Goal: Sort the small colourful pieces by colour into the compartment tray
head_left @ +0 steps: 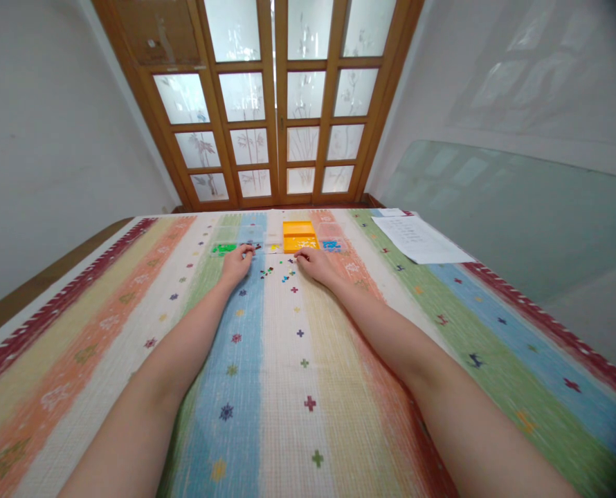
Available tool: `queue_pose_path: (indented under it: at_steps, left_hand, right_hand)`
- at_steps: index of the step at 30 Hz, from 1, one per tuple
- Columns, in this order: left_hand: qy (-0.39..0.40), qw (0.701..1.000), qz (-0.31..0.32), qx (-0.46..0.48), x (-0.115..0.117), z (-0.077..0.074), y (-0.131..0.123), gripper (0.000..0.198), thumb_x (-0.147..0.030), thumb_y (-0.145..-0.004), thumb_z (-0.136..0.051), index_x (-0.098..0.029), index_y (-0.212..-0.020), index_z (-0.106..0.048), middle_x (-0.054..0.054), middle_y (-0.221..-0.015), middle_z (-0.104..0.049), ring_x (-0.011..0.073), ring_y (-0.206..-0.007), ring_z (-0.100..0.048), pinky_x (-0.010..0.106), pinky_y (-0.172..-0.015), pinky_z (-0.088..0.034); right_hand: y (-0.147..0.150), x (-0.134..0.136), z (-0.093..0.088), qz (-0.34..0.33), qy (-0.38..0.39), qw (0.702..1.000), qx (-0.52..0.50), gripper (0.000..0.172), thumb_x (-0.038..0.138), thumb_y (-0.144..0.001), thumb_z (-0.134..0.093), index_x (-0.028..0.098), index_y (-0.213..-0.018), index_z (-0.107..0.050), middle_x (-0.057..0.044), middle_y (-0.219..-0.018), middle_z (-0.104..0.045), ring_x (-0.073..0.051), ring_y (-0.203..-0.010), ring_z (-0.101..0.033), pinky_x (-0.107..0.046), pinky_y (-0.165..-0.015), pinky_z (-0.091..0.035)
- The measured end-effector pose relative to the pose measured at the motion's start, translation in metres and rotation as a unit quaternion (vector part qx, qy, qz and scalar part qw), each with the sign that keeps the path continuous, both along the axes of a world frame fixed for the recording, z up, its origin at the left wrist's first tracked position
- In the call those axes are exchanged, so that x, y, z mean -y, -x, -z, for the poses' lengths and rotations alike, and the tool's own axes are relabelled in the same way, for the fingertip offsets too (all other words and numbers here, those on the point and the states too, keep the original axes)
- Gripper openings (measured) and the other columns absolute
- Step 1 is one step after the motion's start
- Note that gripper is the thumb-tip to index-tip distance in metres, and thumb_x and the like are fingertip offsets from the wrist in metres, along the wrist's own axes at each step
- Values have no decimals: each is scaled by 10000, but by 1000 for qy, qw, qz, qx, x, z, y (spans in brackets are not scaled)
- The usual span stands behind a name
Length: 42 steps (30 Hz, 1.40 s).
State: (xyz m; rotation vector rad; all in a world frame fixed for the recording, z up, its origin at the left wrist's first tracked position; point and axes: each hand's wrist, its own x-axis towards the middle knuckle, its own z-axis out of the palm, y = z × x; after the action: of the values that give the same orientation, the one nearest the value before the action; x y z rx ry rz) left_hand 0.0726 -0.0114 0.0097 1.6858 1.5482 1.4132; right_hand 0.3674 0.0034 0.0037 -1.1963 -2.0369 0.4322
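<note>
My left hand (238,260) is at the front of a clear box with dark red pieces (257,247), its fingertips pinched together; whatever they hold is too small to make out. My right hand (311,263) rests just in front of a yellow box (298,228) with white pieces in it. Its fingers are curled in a pinch, their contents hidden. Between and below the hands, several tiny mixed-colour pieces (286,279) lie loose on the cloth. Green pieces (223,249) fill a clear box by my left hand. Yellow pieces (274,247) and blue pieces (331,245) lie in other clear boxes.
A striped, patterned tablecloth (282,387) covers the table. Written paper sheets (419,238) lie at the far right. Beyond the table's far edge stand wooden doors with glass panes (250,97). A pale glass panel (520,207) leans along the right wall.
</note>
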Motion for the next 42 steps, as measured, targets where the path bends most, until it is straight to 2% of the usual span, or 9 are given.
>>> queue_pose_path:
  at_steps: [3,7,13,24,27,30,35,39,42]
  left_hand:
    - [1,996,49,-74,5,-2,-6,145,-230,-816,-708,-240,-931,-796,50,-863,-750,245,-773,-625,358,-857,-501]
    - [-19,972,121,-201,10,-3,-13,121,-291,-840,-696,-243,-895,-793,69,-878,-733,255,-801,-623,377,-866,-497]
    - [-34,937,183,-295,17,-7,-23,138,-320,-843,-699,-247,-917,-790,71,-890,-697,260,-880,-637,379,-874,-498]
    - [-43,925,201,-321,26,-11,-38,146,-280,-880,-665,-229,-952,-781,81,-906,-716,262,-899,-628,402,-885,-493]
    - [-39,935,199,-290,23,-8,-36,166,-317,-890,-682,-236,-992,-784,74,-906,-723,259,-874,-630,402,-876,-499]
    - [-37,955,181,-233,16,-3,-31,165,-321,-918,-654,-233,-943,-791,79,-914,-733,260,-857,-630,401,-865,-497]
    - [-34,958,142,-246,8,3,-22,171,-301,-914,-630,-224,-878,-779,76,-879,-723,257,-831,-623,387,-847,-492]
    - [-35,948,151,-276,9,0,-23,175,-299,-910,-626,-222,-870,-778,78,-851,-714,262,-837,-626,393,-854,-499]
    - [-45,944,167,-282,13,-4,-24,145,-272,-881,-645,-218,-862,-778,78,-849,-710,263,-852,-626,403,-878,-498]
  right_hand:
    - [7,9,-5,-37,-18,998,45,205,199,-975,-596,200,-980,-802,-83,-1061,-791,-234,-972,-690,-325,-886,-502]
    - [8,12,-8,-54,-30,996,71,214,213,-994,-590,188,-974,-802,-92,-1040,-790,-228,-953,-683,-316,-869,-485]
    - [7,8,-5,-61,-28,995,72,210,208,-990,-595,185,-977,-803,-88,-1044,-787,-223,-955,-674,-310,-867,-475]
    - [8,11,-9,-66,-29,995,75,214,187,-984,-593,181,-973,-806,-92,-1053,-785,-224,-964,-669,-316,-887,-471]
    - [7,11,-10,-66,-31,993,89,210,189,-992,-595,180,-986,-805,-92,-1049,-781,-224,-965,-666,-318,-886,-470]
    - [8,15,-12,-71,-54,990,112,209,200,-1005,-598,180,-1019,-806,-105,-1057,-769,-238,-1008,-654,-337,-922,-466]
    - [21,29,-17,-139,-104,973,153,217,223,-1015,-610,188,-1117,-798,-114,-1101,-749,-252,-1066,-630,-367,-963,-461]
    - [33,37,-17,-202,-138,953,181,260,245,-1044,-567,219,-1181,-787,-102,-1125,-745,-253,-1083,-622,-391,-1000,-448]
    - [33,36,-16,-191,-134,957,173,251,248,-1041,-577,212,-1173,-787,-105,-1115,-746,-255,-1078,-622,-393,-995,-448]
